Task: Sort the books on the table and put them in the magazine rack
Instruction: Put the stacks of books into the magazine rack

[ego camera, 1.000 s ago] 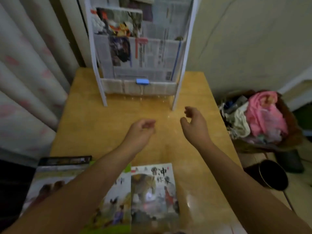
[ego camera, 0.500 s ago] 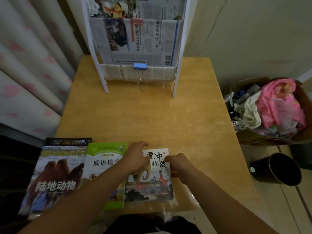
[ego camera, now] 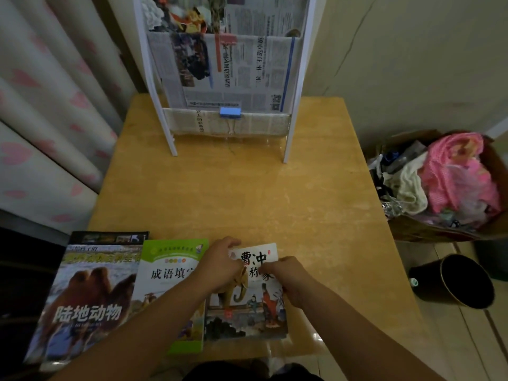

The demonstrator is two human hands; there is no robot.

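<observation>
Three books lie in a row at the near edge of the wooden table (ego camera: 247, 193): a camel-cover book (ego camera: 85, 295) at the left, a green book (ego camera: 170, 270) in the middle, an elephant picture book (ego camera: 248, 312) at the right. My left hand (ego camera: 220, 264) rests on the elephant book's upper left corner, fingers curled at its top edge. My right hand (ego camera: 288, 276) lies curled on its upper right part; the grip itself is hidden. The white magazine rack (ego camera: 231, 78) stands at the table's far end, its pockets lined with newspaper.
A blue binder clip (ego camera: 230, 112) holds the rack's lowest pocket. Pink-patterned curtains (ego camera: 46, 111) hang at the left. A cardboard box of clothes (ego camera: 445, 185) and a black bin (ego camera: 453, 281) stand on the floor to the right.
Both hands came back from mid-table to the near edge and settled on the elephant book. The view tilted down toward the books.
</observation>
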